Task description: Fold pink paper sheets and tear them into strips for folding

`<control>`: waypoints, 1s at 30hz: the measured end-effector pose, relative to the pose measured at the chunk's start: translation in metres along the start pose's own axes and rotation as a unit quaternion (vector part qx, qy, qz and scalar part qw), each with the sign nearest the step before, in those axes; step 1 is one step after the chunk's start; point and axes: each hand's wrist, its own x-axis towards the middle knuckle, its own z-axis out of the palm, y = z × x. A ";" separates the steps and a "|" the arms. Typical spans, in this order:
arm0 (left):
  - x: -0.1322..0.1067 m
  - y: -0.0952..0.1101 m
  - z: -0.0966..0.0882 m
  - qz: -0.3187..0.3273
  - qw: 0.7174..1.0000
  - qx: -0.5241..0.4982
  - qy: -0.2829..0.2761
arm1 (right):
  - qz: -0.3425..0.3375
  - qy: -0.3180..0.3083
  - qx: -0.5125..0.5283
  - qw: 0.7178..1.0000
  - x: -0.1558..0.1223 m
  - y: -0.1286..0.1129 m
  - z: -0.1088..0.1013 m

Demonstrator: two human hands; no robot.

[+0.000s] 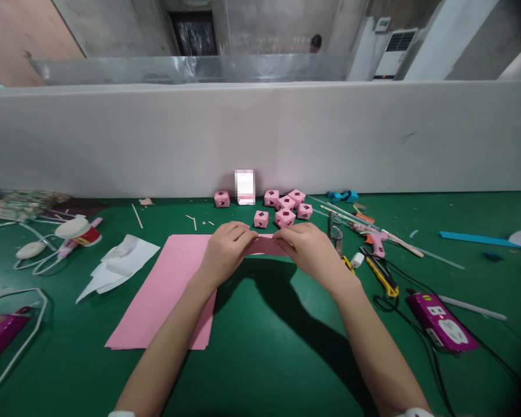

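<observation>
Between my two hands a strip of pink paper [267,245] is held up above the green table, its ends covered by my fingers. My left hand [228,249] pinches one end and my right hand [309,249] pinches the other. Under my left forearm lies a stack of pink paper sheets [169,295]. Just beyond my hands stand several small pink paper cubes [285,218] with dark diamond shapes on their faces. Another pink cube [222,199] sits apart to the left, beside a propped white card or screen [245,186] whose content is blurred.
Crumpled white paper [121,263] and a lidded cup [80,230] are on the left. To the right lie a pink glue gun [375,240], a yellow utility knife [380,272], glasses [336,234] and a purple power strip [443,321] with cables. A white partition [156,139] borders the table's back.
</observation>
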 end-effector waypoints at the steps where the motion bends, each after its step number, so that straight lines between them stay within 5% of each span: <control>1: 0.000 0.001 0.001 -0.002 1.000 0.004 0.002 | 0.000 -0.002 -0.007 1.000 0.000 -0.001 0.001; 14: 0.000 0.013 -0.003 0.004 1.000 0.004 -0.006 | -0.018 0.046 -0.021 0.999 0.001 -0.021 0.017; 30: -0.004 -0.028 -0.030 -0.039 0.991 0.113 0.054 | 0.096 0.081 -0.011 0.992 -0.002 0.016 0.001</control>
